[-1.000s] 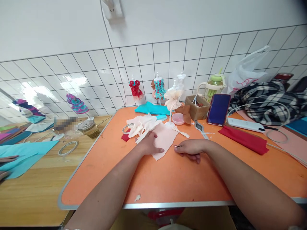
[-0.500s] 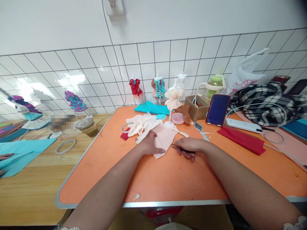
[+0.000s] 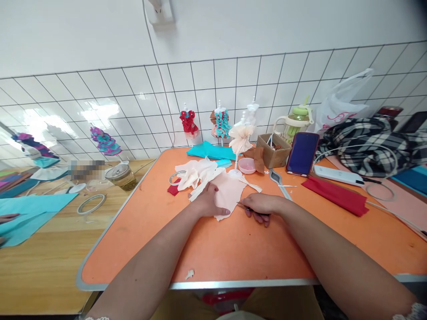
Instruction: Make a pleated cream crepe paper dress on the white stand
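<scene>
A piece of pale pink fabric (image 3: 228, 192) lay flat near the middle of the orange table (image 3: 233, 249), and the left hand (image 3: 208, 202) rested on its near left part, palm down with fingers stretched out and relaxed, pinning the cloth rather than gripping it. Just to the right, the right hand (image 3: 262, 205) was curled around a small pair of scissors (image 3: 245, 207), whose thin metal tips pointed left and met the fabric's right edge; whether the blades were parted could not be told. Touching the far left edge of the fabric lay a heap of cream ruffled cloth (image 3: 196, 173), with a scrap of red cloth (image 3: 173, 190) and a roll of clear tape (image 3: 175, 177) beside it. Farther back stood a small mannequin in a cream frill dress (image 3: 240, 138), a pink dish (image 3: 247, 165) near its base, and a sheet of turquoise fabric (image 3: 210, 151). Along the tiled wall stood a mannequin in a red dress (image 3: 189, 123) and another in a turquoise dress (image 3: 222, 123). To the right sat a cardboard box (image 3: 274, 151), a phone (image 3: 302, 153) propped upright, a folded strip of red fabric (image 3: 336, 196) and a plaid garment (image 3: 367, 142). On the neighbouring wooden table at the left, another person's hand (image 3: 8, 218) touched a turquoise sheet (image 3: 30, 211).
</scene>
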A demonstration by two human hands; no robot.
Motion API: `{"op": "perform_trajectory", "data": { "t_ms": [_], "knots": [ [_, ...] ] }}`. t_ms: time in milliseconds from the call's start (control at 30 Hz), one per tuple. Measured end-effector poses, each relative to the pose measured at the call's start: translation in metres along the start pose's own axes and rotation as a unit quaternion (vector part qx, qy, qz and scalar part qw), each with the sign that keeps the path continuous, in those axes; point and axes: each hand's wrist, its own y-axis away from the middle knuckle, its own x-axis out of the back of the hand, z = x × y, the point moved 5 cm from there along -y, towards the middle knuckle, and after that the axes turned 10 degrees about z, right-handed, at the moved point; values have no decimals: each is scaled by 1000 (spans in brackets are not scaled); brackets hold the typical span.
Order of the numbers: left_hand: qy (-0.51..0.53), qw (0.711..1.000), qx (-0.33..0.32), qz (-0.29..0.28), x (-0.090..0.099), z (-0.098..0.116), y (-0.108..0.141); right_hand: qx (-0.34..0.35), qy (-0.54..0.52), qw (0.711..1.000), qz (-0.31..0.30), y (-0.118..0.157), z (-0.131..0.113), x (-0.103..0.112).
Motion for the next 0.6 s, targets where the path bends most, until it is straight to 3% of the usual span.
{"op": "perform_trajectory", "data": {
  "t_ms": [433, 533, 600],
  "knots": [
    [52, 999, 3, -1, 1, 4, 1, -10, 26, 994, 104, -11, -12, -4],
    [101, 993, 46, 39, 17, 2, -1, 18, -42, 993, 108, -9, -15, 1],
    [152, 981, 84, 88, 34, -6, -3, 74, -111, 984, 120, -1, -21, 7]
  ]
}}
